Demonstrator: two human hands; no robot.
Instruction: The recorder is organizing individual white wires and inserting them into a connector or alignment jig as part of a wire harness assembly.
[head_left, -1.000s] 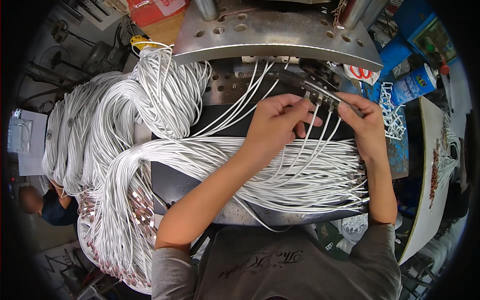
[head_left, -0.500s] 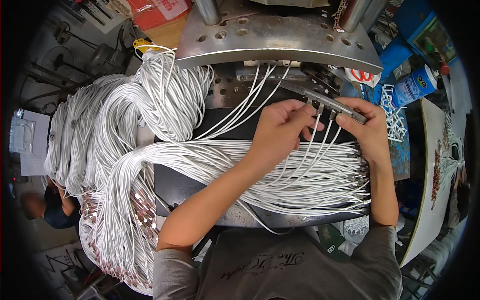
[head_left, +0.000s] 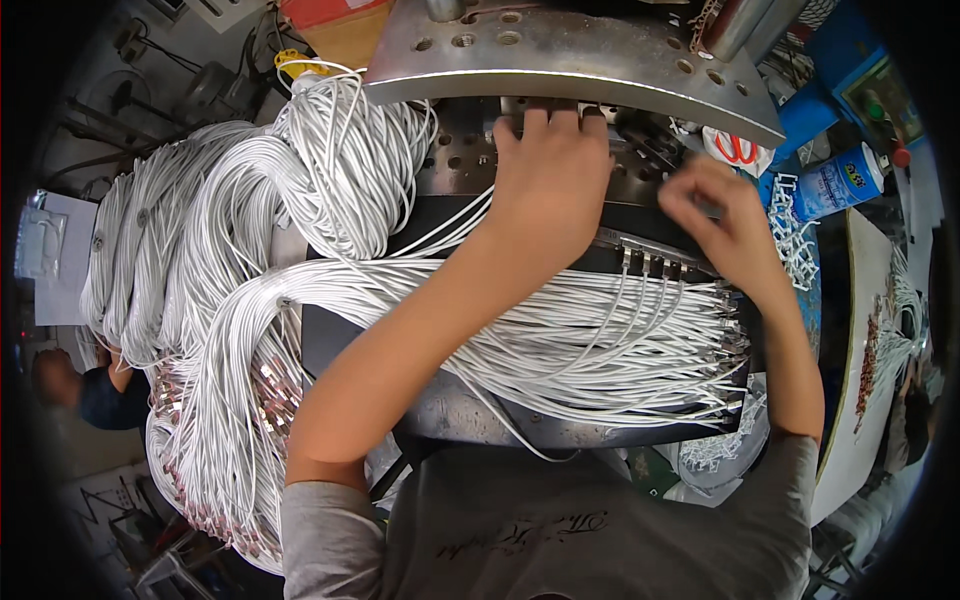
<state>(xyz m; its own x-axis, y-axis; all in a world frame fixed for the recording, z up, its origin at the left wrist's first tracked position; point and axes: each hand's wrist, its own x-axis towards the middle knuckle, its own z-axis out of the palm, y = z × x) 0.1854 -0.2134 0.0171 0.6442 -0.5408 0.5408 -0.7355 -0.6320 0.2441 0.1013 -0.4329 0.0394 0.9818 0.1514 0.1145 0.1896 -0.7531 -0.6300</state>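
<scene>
Left hand (head_left: 555,185) reaches beneath the metal plate (head_left: 590,60), twelve o'clock, grip hidden; right hand (head_left: 738,222) half-open, empty — cables (head_left: 590,350) lie ends toward three, likely for reach.

Left hand (head_left: 552,185): back uppermost, fingers pointing forward and bent at the knuckles, fingertips hidden from view. The left forearm (head_left: 425,325) slants behind this hand, its elbow to the rear and left. Right hand (head_left: 732,215): to the right of the left hand and apart from it, fingers curled leftward, fingertips blurred. The right forearm (head_left: 795,335) lies steeply behind its hand, the elbow rearward and slightly right.
</scene>
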